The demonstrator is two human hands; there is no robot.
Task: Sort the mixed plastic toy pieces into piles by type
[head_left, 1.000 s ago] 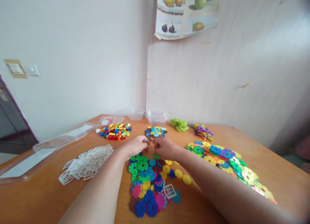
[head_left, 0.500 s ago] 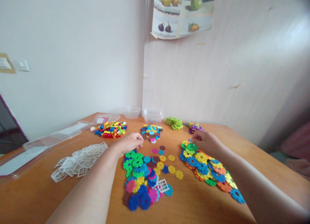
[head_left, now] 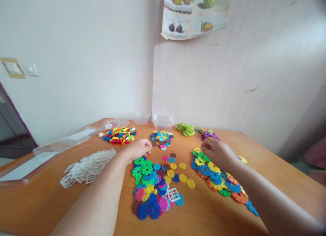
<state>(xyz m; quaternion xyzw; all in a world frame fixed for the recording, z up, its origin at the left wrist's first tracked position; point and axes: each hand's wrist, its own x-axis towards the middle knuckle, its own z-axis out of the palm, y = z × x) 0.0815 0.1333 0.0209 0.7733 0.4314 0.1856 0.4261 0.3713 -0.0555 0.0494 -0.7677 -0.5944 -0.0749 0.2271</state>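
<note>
My left hand (head_left: 139,149) is closed, fingers curled together just above the far end of the middle pile of slotted plastic discs (head_left: 146,168). Whatever it pinches, if anything, is hidden. Over the far end of the right-hand pile of slotted discs (head_left: 215,177), my right hand (head_left: 216,150) has its fingertips drawn together, and I cannot make out anything in them. Both piles mix blue, green and yellow pieces; the middle one also has pink and brown. A small white window-shaped lattice piece (head_left: 173,195) lies at the right side of the middle pile.
White lattice pieces (head_left: 88,168) lie heaped at left, beside long clear plastic lids (head_left: 33,166). Farther back are colourful building blocks (head_left: 119,135), small discs (head_left: 161,139), green pieces (head_left: 185,129) and purple pieces (head_left: 209,134). Clear tubs (head_left: 142,117) stand by the wall.
The view has shifted slightly, moving the scene rightward. My right hand has moved a little toward me over its pile, and a yellow disc now shows beyond its wrist. My left hand has barely moved.
</note>
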